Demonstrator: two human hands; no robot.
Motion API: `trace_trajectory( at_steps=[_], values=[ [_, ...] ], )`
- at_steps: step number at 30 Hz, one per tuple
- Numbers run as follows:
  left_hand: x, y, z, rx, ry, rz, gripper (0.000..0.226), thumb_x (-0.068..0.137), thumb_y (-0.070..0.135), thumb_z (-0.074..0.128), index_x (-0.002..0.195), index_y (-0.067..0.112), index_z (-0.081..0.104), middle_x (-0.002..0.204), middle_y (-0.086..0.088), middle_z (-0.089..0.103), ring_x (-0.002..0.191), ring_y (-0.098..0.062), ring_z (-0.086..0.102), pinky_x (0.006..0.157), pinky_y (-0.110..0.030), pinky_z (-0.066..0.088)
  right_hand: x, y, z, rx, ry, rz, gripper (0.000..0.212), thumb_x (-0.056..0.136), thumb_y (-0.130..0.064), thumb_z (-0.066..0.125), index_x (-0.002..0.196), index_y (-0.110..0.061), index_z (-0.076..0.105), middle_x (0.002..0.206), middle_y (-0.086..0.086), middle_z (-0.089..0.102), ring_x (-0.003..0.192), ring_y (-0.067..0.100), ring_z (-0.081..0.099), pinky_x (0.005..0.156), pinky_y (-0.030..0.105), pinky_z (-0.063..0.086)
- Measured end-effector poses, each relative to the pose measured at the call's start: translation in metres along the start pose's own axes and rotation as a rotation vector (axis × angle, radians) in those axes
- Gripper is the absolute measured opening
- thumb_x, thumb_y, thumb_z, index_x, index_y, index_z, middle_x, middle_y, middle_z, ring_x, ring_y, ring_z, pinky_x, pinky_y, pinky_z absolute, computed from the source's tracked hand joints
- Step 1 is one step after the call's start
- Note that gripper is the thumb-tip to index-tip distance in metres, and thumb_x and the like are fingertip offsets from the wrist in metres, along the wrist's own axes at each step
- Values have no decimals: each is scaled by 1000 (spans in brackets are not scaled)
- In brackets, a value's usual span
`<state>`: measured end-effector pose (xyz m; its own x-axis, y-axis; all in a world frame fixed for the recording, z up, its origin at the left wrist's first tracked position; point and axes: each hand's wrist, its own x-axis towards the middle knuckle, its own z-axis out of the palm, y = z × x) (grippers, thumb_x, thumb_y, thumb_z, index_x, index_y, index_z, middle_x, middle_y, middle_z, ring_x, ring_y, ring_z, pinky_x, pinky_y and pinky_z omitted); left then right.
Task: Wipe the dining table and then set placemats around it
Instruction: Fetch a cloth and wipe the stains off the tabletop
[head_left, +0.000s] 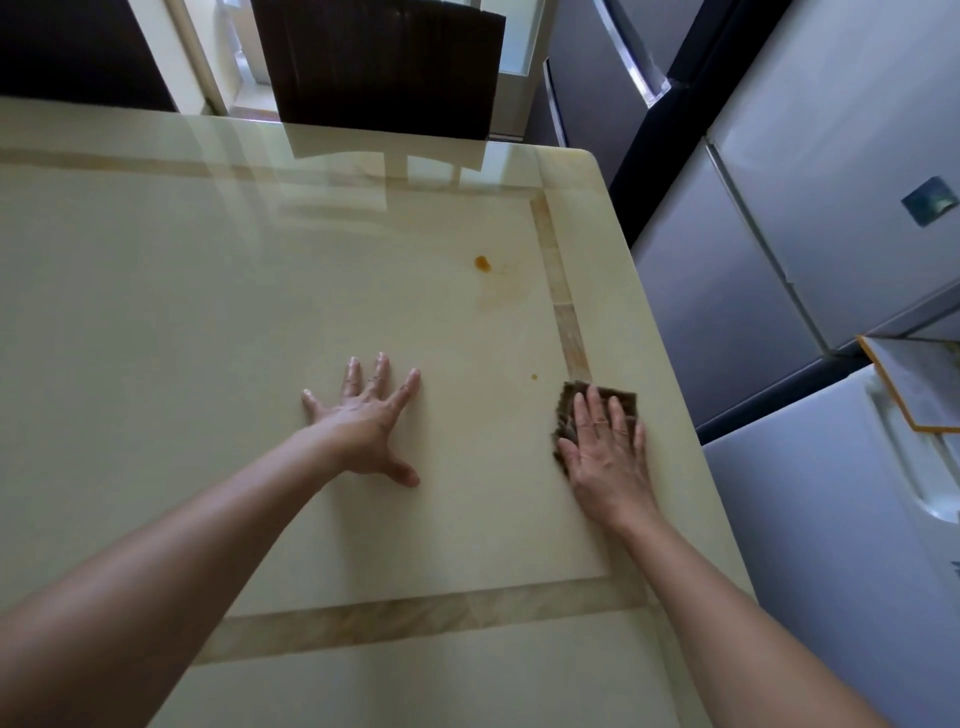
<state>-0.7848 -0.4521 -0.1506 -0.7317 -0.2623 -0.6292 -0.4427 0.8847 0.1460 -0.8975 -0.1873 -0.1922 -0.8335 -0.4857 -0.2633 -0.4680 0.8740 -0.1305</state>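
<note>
The brown cloth (566, 418) lies flat on the dining table (208, 322), near the table's right edge and just inside the brown inlaid band (567, 325) that frames the top. From my feed, the right hand (609, 460) presses down on it with the palm and straight fingers (597, 410) laid side by side; nothing curls round the cloth. Its far and left edges stick out past the fingertips.

The left hand (366, 423) lies palm down on the bare tabletop, well to the left of the cloth. Its fingers are straight and fanned wide, the thumb is splayed toward me, and it holds nothing. Both forearms reach in from the near edge.

Beyond the hands I count 2 orange marks on the glossy cream surface. A small dot (533, 376) sits just beyond the cloth, a little to its left. A larger blob (482, 263) sits farther off, with a faint yellowish smear (498, 296) trailing from it toward me.

At the far edge a dark chair back (384, 67) stands against the table, and its reflection shows in the top. To the right of the table stand grey refrigerator doors (779, 234). Beside them is a flat orange-edged panel (914, 389); I cannot tell what it is.
</note>
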Motion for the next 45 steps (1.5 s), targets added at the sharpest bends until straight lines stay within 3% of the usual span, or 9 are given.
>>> trace_trajectory(
  at_steps=[6, 11, 17, 22, 29, 34, 37, 41, 45],
  values=[
    [5, 0, 3, 32, 12, 0, 131, 59, 67, 73, 143, 40, -23, 151, -2, -35, 140, -33, -27, 101, -75, 7, -10, -39, 8, 34, 22, 116, 66, 99, -42, 25, 150, -19, -11, 157, -2, -22, 144, 20, -19, 112, 48, -15],
    [7, 1, 3, 31, 12, -5, 132, 59, 66, 73, 143, 39, -24, 151, -2, -35, 140, -34, -27, 100, -75, 7, -16, -99, 17, 30, -68, -194, 65, 98, -41, 25, 150, -24, -12, 145, -12, -36, 130, 11, -40, 105, 42, -28],
    [6, -1, 5, 29, 30, -9, 130, 60, 67, 72, 143, 39, -23, 152, -2, -34, 141, -32, -27, 103, -74, 7, 17, -123, 5, -40, -139, -398, 61, 100, -42, 24, 150, -28, -7, 154, -16, -23, 141, 9, -25, 107, 39, -24],
    [9, -5, 2, 80, 93, 5, 129, 60, 72, 68, 143, 38, -25, 155, -3, -27, 142, -31, -24, 104, -72, 2, 57, -104, -9, -8, -123, -286, 60, 100, -42, 23, 150, -29, -8, 155, -15, -21, 142, 11, -22, 110, 42, -21],
    [45, -16, -46, 20, 149, -23, 131, 58, 72, 70, 143, 39, -25, 154, 0, -30, 142, -30, -25, 106, -69, 3, 78, -24, -20, 24, -21, -16, 60, 100, -43, 21, 151, -27, -6, 157, -10, -17, 145, 13, -16, 114, 45, -13],
    [80, -15, -72, -80, 98, -66, 130, 59, 67, 73, 144, 39, -22, 154, 0, -30, 141, -32, -27, 100, -75, 4, 84, -19, -15, 12, 15, 6, 60, 100, -40, 21, 151, -26, -7, 155, -9, -23, 144, 13, -19, 114, 45, -14],
    [92, -10, -74, -115, 46, -87, 132, 58, 63, 76, 145, 38, -20, 153, -1, -31, 140, -34, -27, 99, -77, 6, 89, -24, -13, 1, 14, -60, 61, 100, -39, 22, 150, -26, -9, 146, -14, -34, 137, 6, -29, 111, 43, -18],
    [95, -10, -72, -115, 39, -100, 133, 58, 62, 77, 145, 39, -20, 153, -1, -32, 140, -35, -26, 99, -77, 6, 112, -67, -14, -26, -41, -292, 62, 99, -40, 24, 150, -27, -7, 141, -18, -35, 131, 5, -35, 108, 40, -23],
    [95, -11, -71, -111, 41, -111, 132, 58, 63, 76, 144, 40, -21, 152, 1, -34, 140, -32, -27, 101, -75, 7, 148, -117, -16, -61, -33, -462, 59, 99, -43, 22, 151, -29, -3, 149, -19, -25, 141, 10, -24, 105, 39, -27]
  ],
)
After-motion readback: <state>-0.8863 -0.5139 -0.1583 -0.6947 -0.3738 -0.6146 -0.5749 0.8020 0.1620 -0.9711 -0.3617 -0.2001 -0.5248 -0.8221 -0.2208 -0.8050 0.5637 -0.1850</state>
